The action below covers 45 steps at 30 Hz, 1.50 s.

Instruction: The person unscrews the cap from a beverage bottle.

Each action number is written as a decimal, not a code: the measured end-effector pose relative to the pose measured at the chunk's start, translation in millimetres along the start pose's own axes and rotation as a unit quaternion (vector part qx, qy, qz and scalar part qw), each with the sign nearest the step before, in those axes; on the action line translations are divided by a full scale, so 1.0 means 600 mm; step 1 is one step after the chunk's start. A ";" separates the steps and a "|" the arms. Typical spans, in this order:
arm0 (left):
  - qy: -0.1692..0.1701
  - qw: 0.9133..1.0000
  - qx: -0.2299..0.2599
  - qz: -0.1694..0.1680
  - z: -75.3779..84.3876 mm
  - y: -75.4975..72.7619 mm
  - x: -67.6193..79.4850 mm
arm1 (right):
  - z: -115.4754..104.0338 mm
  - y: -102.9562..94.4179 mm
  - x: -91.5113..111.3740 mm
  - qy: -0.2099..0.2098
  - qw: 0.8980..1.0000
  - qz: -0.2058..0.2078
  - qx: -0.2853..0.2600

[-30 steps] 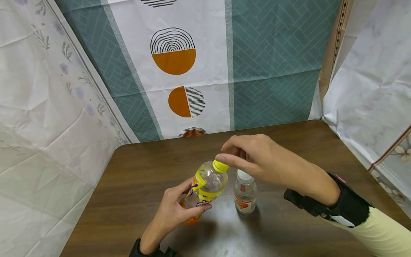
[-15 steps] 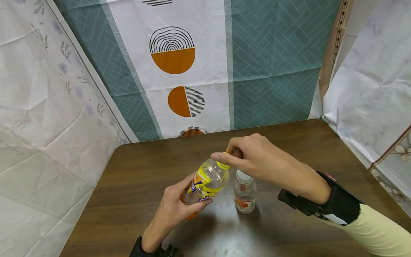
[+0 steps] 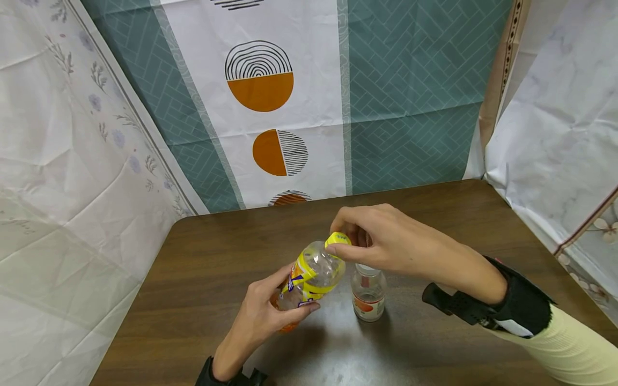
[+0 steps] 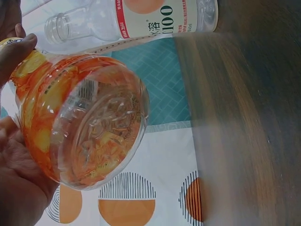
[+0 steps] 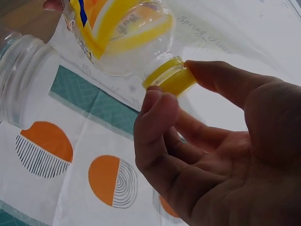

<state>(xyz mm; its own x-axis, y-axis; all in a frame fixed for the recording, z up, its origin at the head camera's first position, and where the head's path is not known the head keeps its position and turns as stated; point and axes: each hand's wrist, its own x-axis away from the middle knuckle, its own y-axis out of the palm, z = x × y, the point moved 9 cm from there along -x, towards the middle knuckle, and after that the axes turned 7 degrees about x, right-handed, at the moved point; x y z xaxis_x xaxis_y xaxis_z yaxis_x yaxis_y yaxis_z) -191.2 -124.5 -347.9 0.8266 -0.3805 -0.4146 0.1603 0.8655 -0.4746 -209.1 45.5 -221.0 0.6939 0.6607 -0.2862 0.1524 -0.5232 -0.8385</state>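
A clear plastic drink bottle point(image 3: 321, 268) with a yellow and orange label leans to the right above the table. My left hand point(image 3: 263, 308) grips it around the lower body, thumb across the front. Its yellow cap point(image 5: 175, 79) is at the bottle's mouth, pinched between the thumb and fingers of my right hand point(image 3: 381, 233). From the left wrist, the bottle's ridged clear base point(image 4: 106, 132) faces the camera. Just right of it a second bottle point(image 3: 369, 295), clear with a white cap and a cream label, stands upright, its top partly behind my right hand.
The brown wooden table point(image 3: 203, 268) carries both bottles' shadows. Behind its far edge hangs a teal and white cloth point(image 3: 410, 107) with orange half circles. White patterned sheets point(image 3: 72, 187) enclose the left and right sides.
My right hand has turned back and forth at the yellow cap, whose top now shows more. The left hand and its bottle have shifted only slightly; the standing bottle stays put.
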 end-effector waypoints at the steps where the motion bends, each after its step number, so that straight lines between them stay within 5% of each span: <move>1: 0.000 1.000 0.003 0.000 0.000 0.000 0.001 | -0.002 0.000 0.001 -0.006 1.000 -0.002 0.000; 12: 0.004 1.000 0.022 -0.005 0.014 0.000 0.004 | -0.021 -0.006 0.011 -0.060 0.998 -0.005 0.010; 25: 0.020 0.999 0.038 -0.013 0.002 0.008 0.008 | -0.019 -0.002 0.017 -0.068 0.997 -0.037 0.011; 39: 0.006 1.000 0.016 -0.011 0.000 0.008 0.005 | 0.017 -0.006 0.011 0.109 0.994 -0.021 0.025; 45: 0.002 1.000 -0.001 -0.010 0.006 0.008 0.002 | 0.026 0.009 0.009 0.148 0.988 -0.040 0.013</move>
<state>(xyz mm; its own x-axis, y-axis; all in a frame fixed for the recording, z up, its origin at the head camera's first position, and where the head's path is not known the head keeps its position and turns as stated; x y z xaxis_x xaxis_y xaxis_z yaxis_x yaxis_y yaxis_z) -187.7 -119.6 -347.6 0.8210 -0.3989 -0.4085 0.1749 0.8568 -0.4850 -215.6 54.8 -234.2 0.8561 0.5115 -0.0736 0.2001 -0.4594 -0.8654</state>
